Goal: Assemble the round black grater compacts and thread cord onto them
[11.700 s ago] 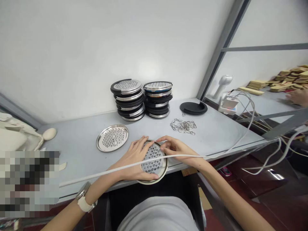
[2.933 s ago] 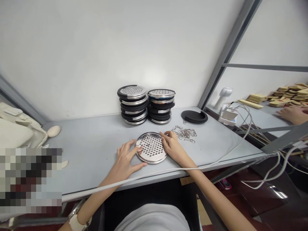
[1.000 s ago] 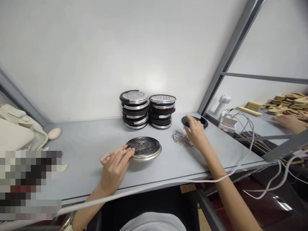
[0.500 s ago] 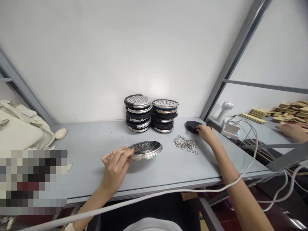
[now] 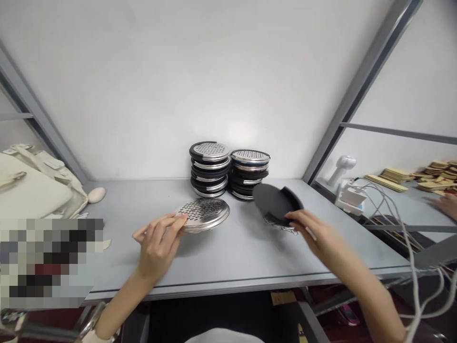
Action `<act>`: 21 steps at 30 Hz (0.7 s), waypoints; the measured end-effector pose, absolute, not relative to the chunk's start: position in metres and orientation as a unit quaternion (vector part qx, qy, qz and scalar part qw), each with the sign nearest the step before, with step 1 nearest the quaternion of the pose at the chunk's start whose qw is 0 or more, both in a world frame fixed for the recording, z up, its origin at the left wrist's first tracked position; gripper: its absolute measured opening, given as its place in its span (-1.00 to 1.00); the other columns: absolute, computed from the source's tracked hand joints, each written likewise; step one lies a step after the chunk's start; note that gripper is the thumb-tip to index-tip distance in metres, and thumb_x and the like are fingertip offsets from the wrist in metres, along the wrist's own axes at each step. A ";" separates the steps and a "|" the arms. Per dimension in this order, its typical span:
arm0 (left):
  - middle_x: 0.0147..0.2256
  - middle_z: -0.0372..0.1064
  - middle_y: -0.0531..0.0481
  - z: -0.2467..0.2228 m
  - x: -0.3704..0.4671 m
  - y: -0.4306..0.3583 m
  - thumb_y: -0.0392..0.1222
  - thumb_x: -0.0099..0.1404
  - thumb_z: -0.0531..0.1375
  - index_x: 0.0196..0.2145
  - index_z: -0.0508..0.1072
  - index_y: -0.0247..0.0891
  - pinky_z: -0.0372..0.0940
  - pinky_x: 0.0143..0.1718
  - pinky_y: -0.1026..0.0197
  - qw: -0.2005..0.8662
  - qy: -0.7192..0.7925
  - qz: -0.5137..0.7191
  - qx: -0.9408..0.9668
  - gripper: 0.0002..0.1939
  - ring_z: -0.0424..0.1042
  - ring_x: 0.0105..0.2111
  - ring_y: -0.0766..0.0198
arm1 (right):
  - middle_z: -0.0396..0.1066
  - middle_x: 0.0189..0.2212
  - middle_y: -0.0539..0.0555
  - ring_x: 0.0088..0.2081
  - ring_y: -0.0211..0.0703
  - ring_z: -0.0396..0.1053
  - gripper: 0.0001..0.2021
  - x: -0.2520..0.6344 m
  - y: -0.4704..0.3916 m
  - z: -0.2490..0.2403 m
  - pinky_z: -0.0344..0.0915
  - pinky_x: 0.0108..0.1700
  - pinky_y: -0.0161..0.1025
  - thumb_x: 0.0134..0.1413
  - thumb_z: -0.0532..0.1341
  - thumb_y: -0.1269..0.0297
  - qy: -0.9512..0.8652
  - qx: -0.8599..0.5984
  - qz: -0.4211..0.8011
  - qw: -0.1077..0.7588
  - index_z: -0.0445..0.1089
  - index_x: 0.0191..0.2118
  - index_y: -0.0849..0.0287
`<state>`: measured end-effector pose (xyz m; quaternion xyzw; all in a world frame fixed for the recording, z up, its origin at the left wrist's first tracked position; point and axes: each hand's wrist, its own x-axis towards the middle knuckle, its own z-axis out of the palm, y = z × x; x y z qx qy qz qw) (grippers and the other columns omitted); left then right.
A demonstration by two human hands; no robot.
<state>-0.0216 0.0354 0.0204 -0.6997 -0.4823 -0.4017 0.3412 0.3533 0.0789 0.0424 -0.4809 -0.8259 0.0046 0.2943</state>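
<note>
From where I stand it's a small workshop: stacked graters (image 5: pixel 210 169) on a grey counter (image 5: pixel 228 257), another worker's hand (image 5: pixel 448 206) by piled tan pieces (image 5: pixel 437 177).

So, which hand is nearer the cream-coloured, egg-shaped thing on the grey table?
Left: the left hand is right of the egg-shaped thing and lower in view; the right hand is lower too, but much farther right.

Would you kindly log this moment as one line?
left hand: holds metal grater disc | right hand: holds round black holder, tilted | metal clips: partly hidden | behind: two grater stacks
</note>
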 end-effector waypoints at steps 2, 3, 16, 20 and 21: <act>-0.28 0.43 0.00 0.024 -0.028 0.036 -0.37 0.27 0.19 0.01 0.36 -0.11 0.04 -0.13 0.11 0.376 -0.475 -0.392 -0.692 -0.64 0.44 -0.18 0.17 | 0.34 -0.04 0.18 -0.08 -0.07 0.40 -0.64 0.329 0.058 0.039 0.38 -0.11 -0.18 0.19 -0.08 0.48 -0.858 -0.433 0.052 0.270 0.24 0.02 0.04; -0.28 0.43 0.00 0.026 -0.031 0.037 -0.38 0.27 0.20 0.00 0.37 -0.13 0.05 -0.14 0.12 0.390 -0.470 -0.387 -0.691 -0.64 0.44 -0.19 0.17 | 0.32 0.00 0.16 -0.03 -0.10 0.37 -0.56 0.317 0.051 0.037 0.36 -0.06 -0.19 0.15 -0.11 0.55 -0.873 -0.412 0.080 0.249 0.21 0.07 0.02; -0.20 0.46 -0.09 0.031 -0.038 0.033 -0.52 0.32 0.02 -0.02 0.39 -0.30 0.12 -0.18 0.17 0.349 -0.325 -0.229 -0.849 -0.65 0.39 -0.12 0.21 | 0.34 -0.08 0.04 -0.11 -0.21 0.38 -0.73 0.264 0.035 0.038 0.35 -0.06 -0.25 0.30 -0.03 0.44 -0.898 -0.361 0.187 0.171 0.28 0.00 0.05; -0.23 0.41 -0.13 0.028 -0.038 0.035 -0.50 0.30 0.03 -0.07 0.40 -0.30 0.20 -0.15 0.13 0.295 -0.308 -0.180 -0.886 -0.69 0.36 -0.14 0.15 | 0.34 -0.10 0.07 -0.12 -0.17 0.37 -0.77 0.264 0.039 0.035 0.35 -0.06 -0.22 0.33 -0.02 0.30 -0.901 -0.351 0.179 0.180 0.31 -0.01 0.09; -0.22 0.39 -0.13 0.027 -0.037 0.035 -0.46 0.31 0.06 -0.08 0.39 -0.29 0.21 -0.16 0.12 0.275 -0.311 -0.168 -0.894 -0.73 0.35 -0.13 0.13 | 0.34 -0.09 0.08 -0.11 -0.16 0.37 -0.77 0.265 0.040 0.035 0.35 -0.05 -0.20 0.32 -0.01 0.28 -0.900 -0.352 0.177 0.185 0.31 -0.01 0.09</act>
